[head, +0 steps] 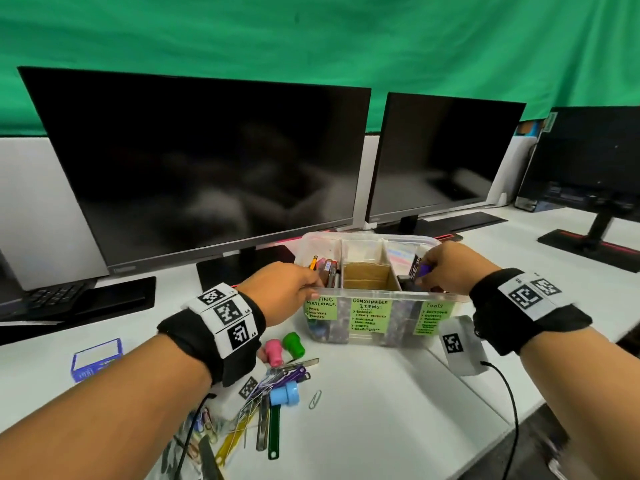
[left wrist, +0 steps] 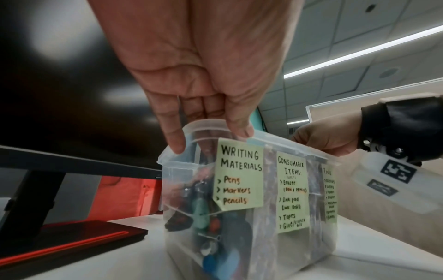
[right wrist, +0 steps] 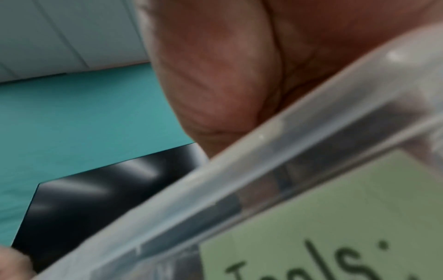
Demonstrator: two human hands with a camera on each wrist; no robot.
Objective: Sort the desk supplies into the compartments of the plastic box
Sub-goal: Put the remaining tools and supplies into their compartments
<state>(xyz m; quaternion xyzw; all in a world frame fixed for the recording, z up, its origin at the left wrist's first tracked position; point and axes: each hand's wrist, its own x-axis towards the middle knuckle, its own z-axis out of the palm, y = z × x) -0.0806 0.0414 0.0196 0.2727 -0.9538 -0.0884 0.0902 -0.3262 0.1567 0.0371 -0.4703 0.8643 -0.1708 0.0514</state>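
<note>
I see left hand (head: 294, 289) pinching box (head: 372, 329) rim at pens compartment; right hand (head: 446, 266) clenched round purple item (head: 423, 270) over tools compartment; risk: box tips under left pull, or item snags divider and lands wrong.

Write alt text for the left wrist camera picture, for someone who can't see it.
The left hand reaches down, fingers on the rim of a clear plastic box with green labels: Writing Materials, Consumable Items, Tools. The right hand is at the box's far end.
</note>
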